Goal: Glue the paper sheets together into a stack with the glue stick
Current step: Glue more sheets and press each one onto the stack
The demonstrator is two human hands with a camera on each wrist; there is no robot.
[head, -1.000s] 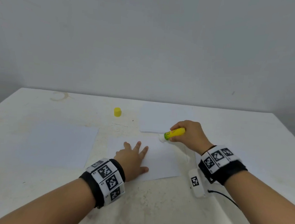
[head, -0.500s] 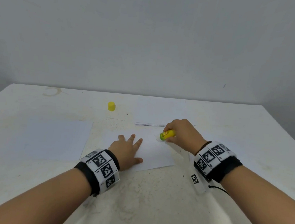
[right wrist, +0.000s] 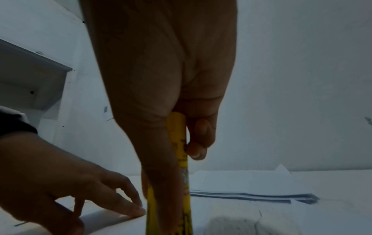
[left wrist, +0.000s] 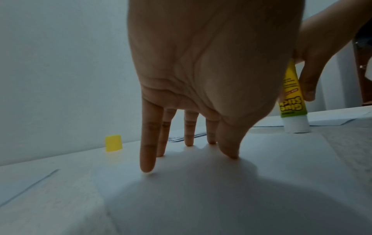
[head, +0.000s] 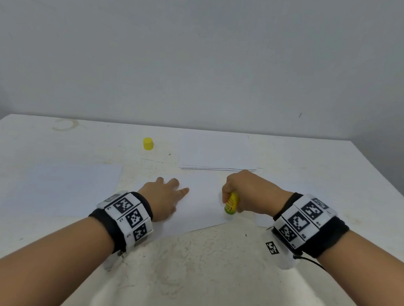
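Observation:
A white paper sheet [head: 199, 208] lies in the middle of the table. My left hand [head: 166, 196] presses it flat with straight, spread fingers [left wrist: 148, 159]. My right hand [head: 246, 192] grips the yellow glue stick [head: 231, 203], held upright with its white tip [left wrist: 296, 125] down on the sheet's near right corner. In the right wrist view the glue stick [right wrist: 178, 159] runs down between thumb and fingers. A pile of paper sheets [head: 216, 154] lies behind the hands. Another single sheet [head: 72, 188] lies to the left.
The yellow cap [head: 147, 143] stands on the white table [head: 210, 274] at the back, left of the pile. A further sheet [head: 263, 221] pokes out under my right wrist. A grey wall rises behind the table's far edge.
My right hand has drawn the glue stick from the sheet's far right corner toward me to the near right corner, turning it more upright. The left hand stays pressed on the sheet.

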